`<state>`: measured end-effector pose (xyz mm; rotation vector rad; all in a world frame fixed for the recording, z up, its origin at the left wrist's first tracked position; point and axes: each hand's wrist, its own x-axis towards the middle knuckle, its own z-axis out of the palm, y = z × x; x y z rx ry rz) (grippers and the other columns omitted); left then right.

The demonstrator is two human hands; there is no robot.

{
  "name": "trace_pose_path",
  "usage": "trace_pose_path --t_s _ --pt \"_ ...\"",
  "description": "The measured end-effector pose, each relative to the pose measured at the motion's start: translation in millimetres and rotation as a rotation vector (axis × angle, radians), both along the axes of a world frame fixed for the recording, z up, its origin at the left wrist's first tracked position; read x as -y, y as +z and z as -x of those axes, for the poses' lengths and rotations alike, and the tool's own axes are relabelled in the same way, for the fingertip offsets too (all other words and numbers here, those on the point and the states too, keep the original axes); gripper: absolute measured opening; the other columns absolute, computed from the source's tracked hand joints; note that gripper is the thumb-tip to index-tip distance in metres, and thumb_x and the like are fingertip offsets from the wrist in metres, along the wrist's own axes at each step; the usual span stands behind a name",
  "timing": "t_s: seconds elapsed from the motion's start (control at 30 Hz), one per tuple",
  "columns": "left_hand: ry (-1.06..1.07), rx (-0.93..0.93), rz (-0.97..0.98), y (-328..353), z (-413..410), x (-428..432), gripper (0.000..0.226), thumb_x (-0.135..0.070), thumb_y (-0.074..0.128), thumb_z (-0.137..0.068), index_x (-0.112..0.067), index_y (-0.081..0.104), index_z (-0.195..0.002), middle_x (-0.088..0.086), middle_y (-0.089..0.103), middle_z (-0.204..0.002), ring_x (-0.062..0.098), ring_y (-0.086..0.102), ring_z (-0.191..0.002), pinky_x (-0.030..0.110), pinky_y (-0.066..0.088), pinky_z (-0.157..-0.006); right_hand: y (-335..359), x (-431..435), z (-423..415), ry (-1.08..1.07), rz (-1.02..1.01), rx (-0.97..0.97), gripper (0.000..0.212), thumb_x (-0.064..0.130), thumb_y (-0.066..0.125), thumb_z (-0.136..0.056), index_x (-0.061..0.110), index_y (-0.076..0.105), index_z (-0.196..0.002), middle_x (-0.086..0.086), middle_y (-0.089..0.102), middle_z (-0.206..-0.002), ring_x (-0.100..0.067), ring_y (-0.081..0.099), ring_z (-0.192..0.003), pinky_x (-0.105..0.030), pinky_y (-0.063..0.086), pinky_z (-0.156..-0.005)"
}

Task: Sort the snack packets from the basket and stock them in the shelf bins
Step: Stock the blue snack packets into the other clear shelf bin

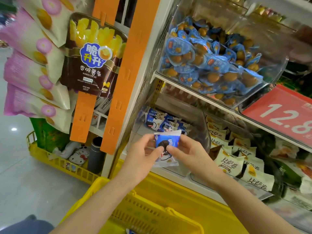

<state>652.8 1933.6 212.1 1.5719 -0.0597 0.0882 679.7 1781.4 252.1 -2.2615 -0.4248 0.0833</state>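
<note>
Two bare hands hold one snack packet (pixel 167 142) upright, just in front of a clear cookie bin (pixel 200 125) on a low store shelf. The packet is blue and white, with a dark round cookie pictured on its front. The left hand (pixel 143 149) pinches the packet's left side and the right hand (pixel 189 152) pinches its right side. The fingers (pixel 158 151) of both hands are curled round the wrapper, and the two thumbs nearly meet on its front.

Inside the cookie bin lie more blue-and-white packets (pixel 160 122) of the same look, piled toward the back.

Below the cookie bin and nearer the person sits a yellow basket (pixel 152 205), under both forearms. A scrap of blue wrapper shows inside it at the bottom edge of the view.

On the shelf above the cookie bin is an upper bin (pixel 273 73), also clear, heaped with blue-wrapped round brown snacks. Just right of the cookie bin lie white packets (pixel 236 163) with dark lettering. Above and to the right of it hangs a red price sign (pixel 283 114) reading 12.8.

Left of the cookie bin hang orange strips (pixel 123 73) carrying a dark potato sticks bag (pixel 91 65). Farther left are pink-and-cream bags (pixel 33 68).
</note>
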Motion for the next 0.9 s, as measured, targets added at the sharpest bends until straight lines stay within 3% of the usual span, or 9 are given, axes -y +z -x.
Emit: trace_pose_path --t_s 0.13,0.23,0.37,0.43,0.5,0.57,0.63,0.77,0.9 --pt "0.047 0.122 -0.150 0.5 -14.2 2.7 0.034 -0.024 0.057 -0.089 -0.029 0.046 -0.121 -0.017 0.060 -0.094 -0.003 0.061 -0.081 0.017 0.051 -0.073 5.8 1.0 -12.8 -0.023 -0.103 -0.006 0.018 0.023 0.068 -0.082 0.034 0.062 -0.095 0.015 0.071 -0.089 0.004 0.065 -0.082 -0.008 0.049 -0.064" --pt "0.117 0.254 -0.427 -1.6 -35.4 0.2 0.039 -0.028 0.053 -0.091 -0.031 0.041 -0.128 -0.018 0.055 -0.107 -0.003 0.052 -0.099 0.011 0.039 -0.081 13.8 13.7 -39.5 -0.137 -0.064 0.079 0.022 0.024 0.072 -0.078 0.031 0.059 -0.094 0.021 0.068 -0.082 0.008 0.063 -0.080 -0.005 0.047 -0.061" --pt "0.138 0.357 -0.788 -10.4 -66.8 -7.3 0.040 -0.036 0.043 -0.095 -0.025 0.039 -0.134 -0.009 0.050 -0.129 0.009 0.043 -0.116 0.024 0.032 -0.096 18.3 33.2 -96.8 -0.398 0.231 0.267 0.037 0.026 0.073 -0.079 0.015 0.058 -0.112 0.014 0.057 -0.086 -0.003 0.055 -0.076 -0.011 0.040 -0.066" --pt "0.092 0.359 -0.943 -20.9 -79.0 -9.8 0.037 -0.039 0.036 -0.097 -0.023 0.045 -0.129 -0.005 0.053 -0.127 0.011 0.047 -0.114 0.027 0.032 -0.098 12.5 40.0 -123.6 -0.382 0.449 0.310 0.034 0.025 0.069 -0.083 0.008 0.061 -0.111 0.006 0.057 -0.088 -0.007 0.053 -0.075 -0.012 0.039 -0.063" --pt "0.081 0.397 -1.070 -31.0 -84.4 -10.8 0.043 -0.042 0.023 -0.098 -0.022 0.056 -0.115 -0.003 0.061 -0.111 0.012 0.054 -0.100 0.029 0.035 -0.092 1.1 42.8 -145.9 -0.339 0.679 0.291 0.032 0.025 0.065 -0.087 0.008 0.060 -0.114 -0.004 0.062 -0.096 -0.016 0.057 -0.081 -0.019 0.044 -0.068" --pt "0.095 0.462 -1.103 -38.9 -84.8 -12.1 0.058 -0.043 0.009 -0.096 -0.022 0.064 -0.096 -0.004 0.066 -0.091 0.012 0.056 -0.083 0.030 0.034 -0.085 -12.8 44.5 -164.7 -0.307 0.865 0.252 0.032 0.021 0.062 -0.088 0.009 0.058 -0.118 -0.013 0.063 -0.112 -0.028 0.060 -0.099 -0.033 0.046 -0.082" --pt "0.088 0.509 -1.096 -43.0 -85.0 -14.5 0.065 -0.043 0.005 -0.095 -0.023 0.066 -0.087 -0.006 0.067 -0.083 0.011 0.055 -0.076 0.030 0.034 -0.081 -25.7 45.4 -179.6 -0.284 1.000 0.210 0.036 0.019 0.062 -0.088 0.009 0.056 -0.122 -0.016 0.060 -0.119 -0.032 0.057 -0.107 -0.035 0.045 -0.088" --pt "0.036 0.565 -1.097 -50.4 -89.9 -19.0 0.065 -0.043 0.004 -0.096 -0.027 0.067 -0.095 -0.010 0.067 -0.089 0.008 0.057 -0.082 0.031 0.038 -0.087 -44.6 44.2 -199.1 -0.245 1.057 0.116 0.037 0.014 0.064 -0.085 0.008 0.056 -0.121 -0.015 0.060 -0.118 -0.030 0.058 -0.107 -0.037 0.048 -0.091" --pt "0.041 0.602 -1.093 -53.2 -92.6 -19.9 0.061 -0.041 0.009 -0.098 -0.025 0.067 -0.093 -0.009 0.067 -0.086 0.010 0.056 -0.079 0.034 0.040 -0.084 -53.1 36.9 -209.1 -0.272 1.089 0.156 0.034 0.013 0.060 -0.088 0.012 0.056 -0.121 -0.013 0.060 -0.119 -0.028 0.057 -0.107 -0.036 0.047 -0.094"
